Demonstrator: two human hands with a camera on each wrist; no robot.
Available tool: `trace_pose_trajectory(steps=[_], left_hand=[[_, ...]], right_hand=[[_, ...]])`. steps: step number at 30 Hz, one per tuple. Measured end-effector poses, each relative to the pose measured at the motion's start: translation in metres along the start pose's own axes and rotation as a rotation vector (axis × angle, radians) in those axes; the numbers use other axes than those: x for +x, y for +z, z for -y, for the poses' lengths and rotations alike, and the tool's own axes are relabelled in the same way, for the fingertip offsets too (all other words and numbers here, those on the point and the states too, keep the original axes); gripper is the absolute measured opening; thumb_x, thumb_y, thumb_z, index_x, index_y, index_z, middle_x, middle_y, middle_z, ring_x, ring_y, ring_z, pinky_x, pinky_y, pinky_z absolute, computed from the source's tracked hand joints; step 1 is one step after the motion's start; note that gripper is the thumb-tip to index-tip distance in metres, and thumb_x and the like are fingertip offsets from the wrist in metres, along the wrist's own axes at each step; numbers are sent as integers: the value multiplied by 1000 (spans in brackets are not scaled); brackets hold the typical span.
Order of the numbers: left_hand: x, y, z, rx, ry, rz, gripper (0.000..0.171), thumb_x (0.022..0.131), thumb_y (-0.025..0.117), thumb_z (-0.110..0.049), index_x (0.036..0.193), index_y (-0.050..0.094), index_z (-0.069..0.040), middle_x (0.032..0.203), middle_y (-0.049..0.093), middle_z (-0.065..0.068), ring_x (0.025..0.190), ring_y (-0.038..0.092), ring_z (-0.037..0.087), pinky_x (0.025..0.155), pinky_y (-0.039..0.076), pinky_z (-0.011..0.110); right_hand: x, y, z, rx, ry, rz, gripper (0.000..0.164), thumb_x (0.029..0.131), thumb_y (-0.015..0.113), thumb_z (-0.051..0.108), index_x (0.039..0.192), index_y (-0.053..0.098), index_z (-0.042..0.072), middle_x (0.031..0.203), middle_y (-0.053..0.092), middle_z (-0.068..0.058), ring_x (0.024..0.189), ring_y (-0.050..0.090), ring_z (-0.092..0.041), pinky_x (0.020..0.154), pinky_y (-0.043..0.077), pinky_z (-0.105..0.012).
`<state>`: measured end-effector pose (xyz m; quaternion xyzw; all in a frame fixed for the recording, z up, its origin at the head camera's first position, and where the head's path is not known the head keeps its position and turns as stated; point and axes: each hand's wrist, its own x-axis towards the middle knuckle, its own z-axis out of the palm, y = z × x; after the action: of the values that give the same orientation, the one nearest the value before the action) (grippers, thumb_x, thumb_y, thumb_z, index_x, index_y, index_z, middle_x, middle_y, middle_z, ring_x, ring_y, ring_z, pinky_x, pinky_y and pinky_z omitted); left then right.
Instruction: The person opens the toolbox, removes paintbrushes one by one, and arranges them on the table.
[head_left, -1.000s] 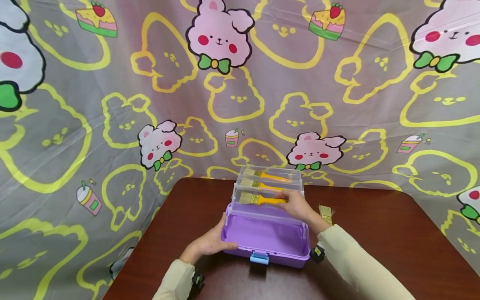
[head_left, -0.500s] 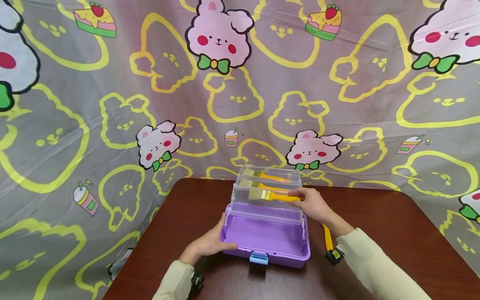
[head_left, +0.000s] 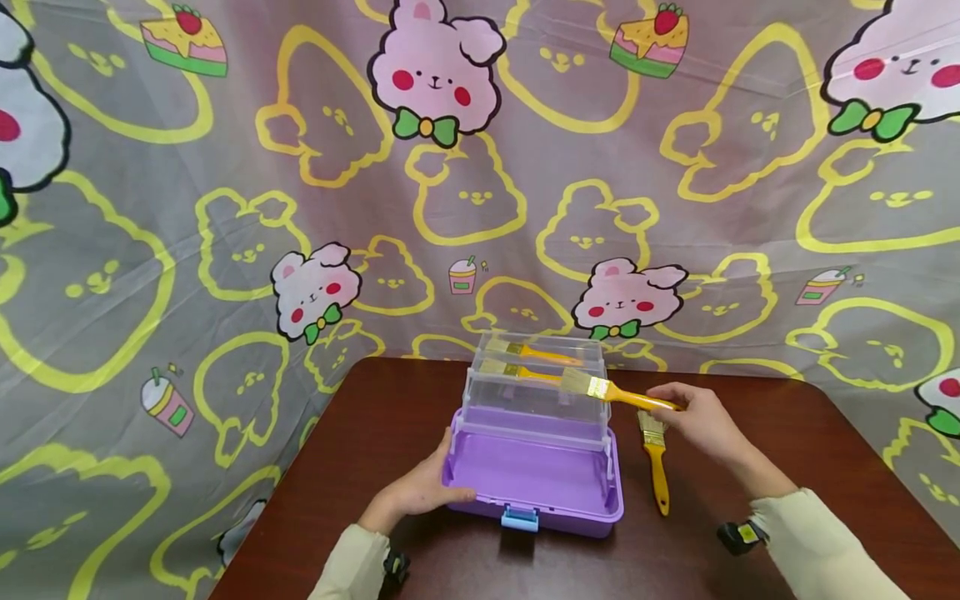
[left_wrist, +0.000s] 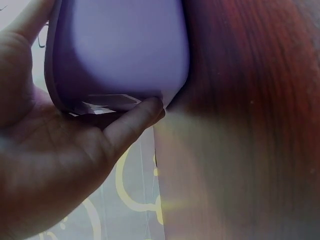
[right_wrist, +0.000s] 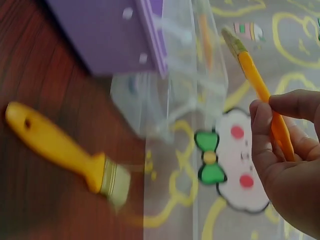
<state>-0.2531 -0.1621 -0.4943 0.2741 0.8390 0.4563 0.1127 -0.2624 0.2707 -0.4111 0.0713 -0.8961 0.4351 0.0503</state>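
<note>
- While the left hand [head_left: 422, 485] clasps the left end of the box [head_left: 572, 524] between thumb and fingers, the plastic looks light, likely to slide.
- Two brushes [head_left: 549, 356] lie in the clear trays [head_left: 517, 410].
- The held brush [head_left: 622, 396] has bristles near their right end; probably light, soft-tipped, stiff-handled, best gripped mid-handle.
- A loose brush [head_left: 657, 462] lies on the table [head_left: 375, 425].
- The right hand [head_left: 707, 427] has fingers clamped on the held brush's handle.

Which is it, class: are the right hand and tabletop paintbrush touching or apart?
Apart: the right wrist view shows patterned cloth between the right hand and the tabletop paintbrush.
</note>
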Motion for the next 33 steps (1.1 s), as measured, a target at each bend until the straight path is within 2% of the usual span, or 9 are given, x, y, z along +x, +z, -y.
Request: trace_pose_trajectory(steps=[5, 15, 21, 26, 33], left_hand=[[0, 0, -1, 18, -21, -11, 117, 80, 77, -32, 148, -13, -2, 153, 1, 29, 136, 21, 40, 107, 20, 54], [-2, 1, -2, 22, -41, -12, 116, 80, 76, -29, 148, -12, 1, 153, -1, 27, 138, 16, 37, 108, 18, 53], [-2, 0, -2, 12, -30, -4, 116, 80, 76, -30, 148, -13, 0, 153, -1, 27, 138, 17, 39, 108, 18, 53], [-2, 0, -1, 11, -16, 0, 116, 80, 76, -32, 149, -13, -2, 153, -1, 27, 138, 18, 39, 108, 19, 53], [-2, 0, -3, 8, -21, -3, 116, 80, 76, -32, 148, -13, -1, 154, 1, 26, 137, 19, 39, 108, 19, 54]], right_hand=[[-13, -24, -25, -37, 12, -50, 35, 88, 68, 14, 116, 61, -4, 102, 66, -17, 84, 60, -19, 67, 50, -27], [-38, -55, -80, -91, 84, -123, 40, 88, 68, 19, 116, 60, -8, 99, 67, -19, 76, 60, -12, 61, 49, -27], [-46, -66, -108, -144, 161, -146, 43, 87, 69, 22, 115, 60, -10, 94, 68, -18, 72, 58, -11, 57, 47, -27], [-49, -70, -126, -162, 191, -160, 43, 86, 69, 21, 114, 60, -11, 95, 67, -19, 72, 57, -14, 56, 47, -28], [-48, -73, -150, -214, 248, -174, 42, 85, 69, 20, 112, 60, -12, 101, 61, -29, 76, 55, -25, 56, 44, -30]])
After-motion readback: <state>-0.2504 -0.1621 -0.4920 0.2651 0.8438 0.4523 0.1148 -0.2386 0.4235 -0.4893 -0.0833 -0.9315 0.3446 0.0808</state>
